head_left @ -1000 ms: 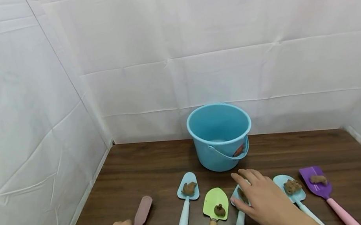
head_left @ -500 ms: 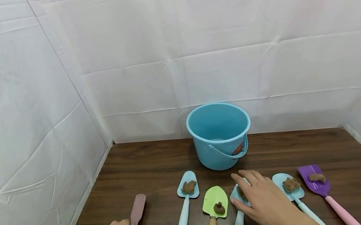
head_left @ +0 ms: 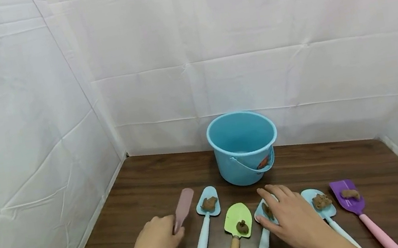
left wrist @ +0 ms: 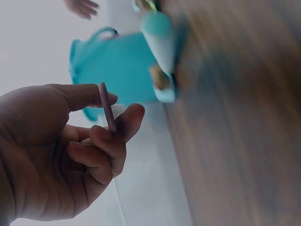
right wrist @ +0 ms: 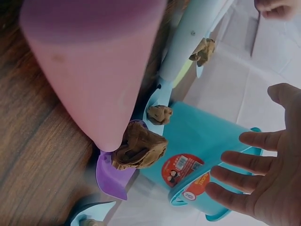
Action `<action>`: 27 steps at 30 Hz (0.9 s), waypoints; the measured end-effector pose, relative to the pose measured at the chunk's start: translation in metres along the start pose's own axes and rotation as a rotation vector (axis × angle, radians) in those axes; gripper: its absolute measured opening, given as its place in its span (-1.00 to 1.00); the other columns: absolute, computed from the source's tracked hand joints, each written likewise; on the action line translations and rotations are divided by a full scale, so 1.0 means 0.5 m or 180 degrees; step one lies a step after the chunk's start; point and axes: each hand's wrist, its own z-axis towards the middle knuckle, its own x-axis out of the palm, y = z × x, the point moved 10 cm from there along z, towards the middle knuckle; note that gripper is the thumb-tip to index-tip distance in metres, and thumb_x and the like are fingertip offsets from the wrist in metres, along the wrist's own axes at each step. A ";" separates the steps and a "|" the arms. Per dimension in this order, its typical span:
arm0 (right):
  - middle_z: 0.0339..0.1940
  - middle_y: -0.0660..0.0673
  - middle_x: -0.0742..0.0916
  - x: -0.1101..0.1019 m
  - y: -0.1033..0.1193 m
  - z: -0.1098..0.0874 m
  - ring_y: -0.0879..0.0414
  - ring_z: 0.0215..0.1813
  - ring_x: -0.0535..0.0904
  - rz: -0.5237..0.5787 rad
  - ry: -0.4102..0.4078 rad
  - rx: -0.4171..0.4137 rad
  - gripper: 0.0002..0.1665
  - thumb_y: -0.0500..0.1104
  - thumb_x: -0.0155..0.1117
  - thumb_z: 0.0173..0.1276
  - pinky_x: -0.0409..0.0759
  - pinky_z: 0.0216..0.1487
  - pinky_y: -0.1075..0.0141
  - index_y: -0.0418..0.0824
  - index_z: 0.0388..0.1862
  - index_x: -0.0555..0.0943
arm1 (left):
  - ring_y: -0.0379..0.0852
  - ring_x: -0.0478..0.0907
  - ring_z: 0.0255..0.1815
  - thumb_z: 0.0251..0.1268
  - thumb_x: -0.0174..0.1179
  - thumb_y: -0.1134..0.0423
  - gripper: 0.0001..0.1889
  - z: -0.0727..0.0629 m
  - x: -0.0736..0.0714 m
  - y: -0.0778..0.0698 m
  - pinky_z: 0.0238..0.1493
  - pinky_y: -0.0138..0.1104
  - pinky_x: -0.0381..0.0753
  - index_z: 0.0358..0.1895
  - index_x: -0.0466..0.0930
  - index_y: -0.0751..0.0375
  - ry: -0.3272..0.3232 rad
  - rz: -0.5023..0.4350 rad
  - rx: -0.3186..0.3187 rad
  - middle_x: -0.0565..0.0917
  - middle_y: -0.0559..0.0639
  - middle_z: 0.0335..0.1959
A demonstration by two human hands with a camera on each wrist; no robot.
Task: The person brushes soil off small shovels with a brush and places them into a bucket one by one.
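My left hand pinches a flat mauve spatula-like tool between thumb and fingers. The tool is raised above the table, and its thin edge shows in the left wrist view. My right hand, fingers spread and nearly straight, is over a light-blue shovel and holds nothing. Partly covered by that hand is the brown clay-like lump on the shovel's blade. Left of it lie a green trowel with a wooden handle and another light-blue shovel, each bearing a brown lump.
A blue bucket stands behind the shovels. To the right are a third light-blue shovel and a purple shovel with a pink handle, both bearing brown lumps. White cloth encloses the dark wooden table.
My left hand has moved right and away from me with the mauve tool, towards the leftmost light-blue shovel. The right hand has stayed nearly still.
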 end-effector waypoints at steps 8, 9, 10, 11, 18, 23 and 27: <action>0.32 -0.22 0.58 -0.009 -0.006 -0.009 -0.19 0.34 0.50 0.0203 0.0050 0.0061 -0.23 0.35 0.10 0.48 0.54 0.19 -0.14 -0.15 0.41 0.48 | -0.27 0.35 -0.72 0.34 0.24 0.10 -0.72 0.047 0.002 -0.143 -0.66 -0.33 0.37 -0.54 0.44 -0.01 -0.0053 -0.0086 0.0556 0.41 -0.21 -0.74; 0.32 -0.20 0.58 -0.009 -0.005 -0.011 -0.18 0.35 0.50 0.0258 0.0072 0.0070 -0.22 0.38 0.05 0.49 0.53 0.20 -0.13 -0.14 0.41 0.48 | -0.28 0.36 -0.72 0.34 0.23 0.10 -0.73 0.051 0.004 -0.159 -0.66 -0.33 0.38 -0.53 0.44 -0.01 -0.0026 -0.0079 0.0607 0.41 -0.22 -0.74; 0.32 -0.18 0.58 -0.009 -0.004 -0.012 -0.16 0.35 0.50 0.0319 0.0090 0.0077 -0.21 0.40 0.00 0.49 0.53 0.21 -0.12 -0.13 0.41 0.48 | -0.28 0.37 -0.72 0.35 0.23 0.09 -0.73 0.054 0.006 -0.174 -0.65 -0.33 0.39 -0.51 0.44 -0.01 -0.0003 -0.0067 0.0655 0.42 -0.21 -0.73; 0.32 -0.15 0.58 -0.009 -0.003 -0.014 -0.13 0.35 0.50 0.0374 0.0105 0.0082 -0.20 0.42 -0.05 0.50 0.53 0.21 -0.10 -0.12 0.41 0.48 | -0.27 0.38 -0.70 0.36 0.23 0.08 -0.74 0.058 0.008 -0.189 -0.64 -0.33 0.39 -0.50 0.44 -0.02 0.0009 -0.0036 0.0700 0.42 -0.21 -0.71; 0.27 -0.04 0.61 -0.012 0.003 -0.021 -0.02 0.27 0.58 0.0689 0.0185 0.0247 -0.24 0.44 -0.12 0.51 0.58 0.17 -0.02 -0.03 0.38 0.50 | -0.27 0.38 -0.70 0.37 0.23 0.02 -0.68 0.071 0.030 -0.272 -0.65 -0.33 0.39 -0.55 0.43 -0.02 0.0141 0.0097 0.0820 0.42 -0.20 -0.71; 0.09 0.07 0.71 -0.005 -0.006 -0.030 0.07 0.13 0.65 0.1617 0.0347 0.0666 -0.42 0.34 -0.03 0.54 0.62 0.03 0.07 0.03 0.22 0.62 | -0.29 0.34 -0.77 0.37 0.23 0.05 -0.63 0.077 0.052 -0.330 -0.69 -0.37 0.36 -0.62 0.41 0.00 0.0220 0.0144 0.1018 0.38 -0.20 -0.79; -0.14 0.04 0.79 0.003 -0.017 -0.041 0.15 -0.07 0.68 0.2520 0.0397 0.1016 -0.55 0.17 0.08 0.57 0.64 -0.16 0.24 -0.09 0.07 0.71 | -0.27 0.38 -0.73 0.36 0.23 0.01 -0.61 0.082 0.076 -0.369 -0.64 -0.33 0.40 -0.63 0.44 0.01 0.0304 0.0149 0.1114 0.41 -0.18 -0.77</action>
